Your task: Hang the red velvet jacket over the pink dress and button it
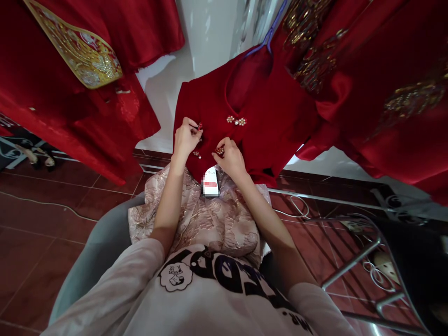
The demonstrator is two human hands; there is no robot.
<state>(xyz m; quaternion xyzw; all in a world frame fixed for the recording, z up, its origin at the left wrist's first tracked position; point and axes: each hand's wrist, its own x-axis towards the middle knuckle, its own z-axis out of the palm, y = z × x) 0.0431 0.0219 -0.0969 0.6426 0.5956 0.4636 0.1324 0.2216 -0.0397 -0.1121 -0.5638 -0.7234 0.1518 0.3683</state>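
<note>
A dark red jacket (276, 116) hangs in front of me on a purple hanger (268, 42). Just below its neckline a flower-shaped bead clasp (236, 121) is fastened. My left hand (187, 139) pinches at the left front, with a small red beaded fastener (200, 126) at its fingertips. Lower on that side shows another beaded ornament (197, 154). Between the thumb and fingers of my right hand (231, 158) is a red and gold beaded clasp (220, 150), held near the jacket's lower front. A lit phone (210, 182) lies on my lap below both hands.
Red garments (115, 112) with gold embroidery hang at the left, and more red garments (364, 84) at the right. I sit on a grey chair (94, 261). Pink-gold brocade (210, 224) covers my lap. A metal-framed chair (371, 247) and white cables (299, 207) are at the right.
</note>
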